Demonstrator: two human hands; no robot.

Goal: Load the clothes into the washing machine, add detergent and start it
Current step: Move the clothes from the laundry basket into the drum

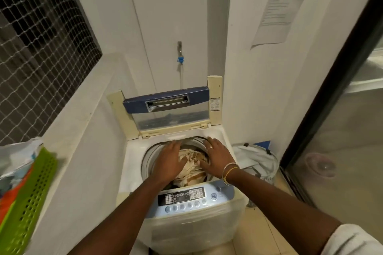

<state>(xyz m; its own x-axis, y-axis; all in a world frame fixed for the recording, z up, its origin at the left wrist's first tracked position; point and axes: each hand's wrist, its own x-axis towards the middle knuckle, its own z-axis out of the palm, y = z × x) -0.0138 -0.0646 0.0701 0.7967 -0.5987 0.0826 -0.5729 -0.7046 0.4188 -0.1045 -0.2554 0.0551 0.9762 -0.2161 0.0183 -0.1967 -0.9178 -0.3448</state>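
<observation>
The clothes (pixel 191 161), a beige heap that looks soft, light and springy, lie inside the washer (pixel 133 164), under the left hand (pixel 166 162) and right hand (pixel 217 158), both flat, fingers straight, gripping nothing; a bunched fold would give the surest hold.

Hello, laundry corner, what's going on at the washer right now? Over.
Left hand and right hand open, flat on clothes in drum. Lid up, nothing blocking.
</observation>
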